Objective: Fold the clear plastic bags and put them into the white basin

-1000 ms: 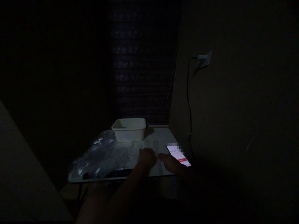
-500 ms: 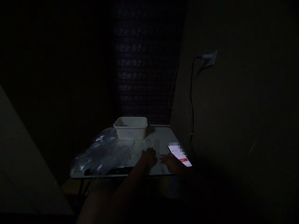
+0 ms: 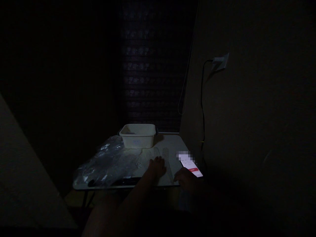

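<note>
In the dim head view, my left hand (image 3: 157, 167) rests on a clear plastic glove or bag (image 3: 166, 154) that lies flat on the white table (image 3: 170, 140). Its fingers look apart, pointing away from me. My right hand (image 3: 184, 177) is at the table's near right edge, beside the lower edge of the plastic, with its fingers bent down; whether they pinch the plastic is too dark to tell. A lit phone (image 3: 190, 166) lies just beyond my right hand.
A white tub (image 3: 138, 141) with dark handles stands at the back of the table. Crumpled clear plastic (image 3: 106, 161) covers the left side. A dark long object (image 3: 127, 181) lies by the front edge. A cable (image 3: 202, 98) hangs from a wall socket.
My right hand has moved down toward the table's near edge, and its fingers have gone from stretched out to bent. My left hand has hardly moved.
</note>
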Motion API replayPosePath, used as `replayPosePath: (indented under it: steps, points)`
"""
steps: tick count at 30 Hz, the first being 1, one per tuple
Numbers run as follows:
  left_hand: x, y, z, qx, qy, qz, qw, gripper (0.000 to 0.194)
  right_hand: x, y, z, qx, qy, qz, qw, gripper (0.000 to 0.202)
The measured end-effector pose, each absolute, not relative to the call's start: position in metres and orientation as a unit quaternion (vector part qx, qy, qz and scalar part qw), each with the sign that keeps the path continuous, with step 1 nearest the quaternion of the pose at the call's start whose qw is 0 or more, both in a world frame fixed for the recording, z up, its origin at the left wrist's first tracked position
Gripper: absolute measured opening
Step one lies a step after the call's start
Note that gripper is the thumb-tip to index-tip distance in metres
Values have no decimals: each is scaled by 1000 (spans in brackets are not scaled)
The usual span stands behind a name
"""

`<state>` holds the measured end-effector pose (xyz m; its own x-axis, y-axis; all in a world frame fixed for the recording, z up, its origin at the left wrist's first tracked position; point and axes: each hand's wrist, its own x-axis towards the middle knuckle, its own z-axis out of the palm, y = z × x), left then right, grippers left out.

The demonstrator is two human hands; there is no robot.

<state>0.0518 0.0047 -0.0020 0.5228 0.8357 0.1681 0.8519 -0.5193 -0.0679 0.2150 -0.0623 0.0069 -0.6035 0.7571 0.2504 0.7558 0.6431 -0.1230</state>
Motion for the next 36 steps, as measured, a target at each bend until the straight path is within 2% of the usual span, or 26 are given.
replayPosePath:
  steps: [4, 10, 21, 36]
  points:
    - [53, 3, 6, -873, -476, -68, 79, 36, 219, -57, 19, -466, -868, 0, 171, 34]
    - [54, 3, 10, -888, -448, -71, 77, 32, 214, -44, 11, -477, -873, 1, 100, 41]
    - [57, 3, -5, -885, -458, -53, 69, 42, 205, -30, 4, -480, -875, -23, 56, 49]
    - [57, 1, 2, -886, -454, -49, 80, 40, 205, -47, 10, -433, -900, -43, 19, 33]
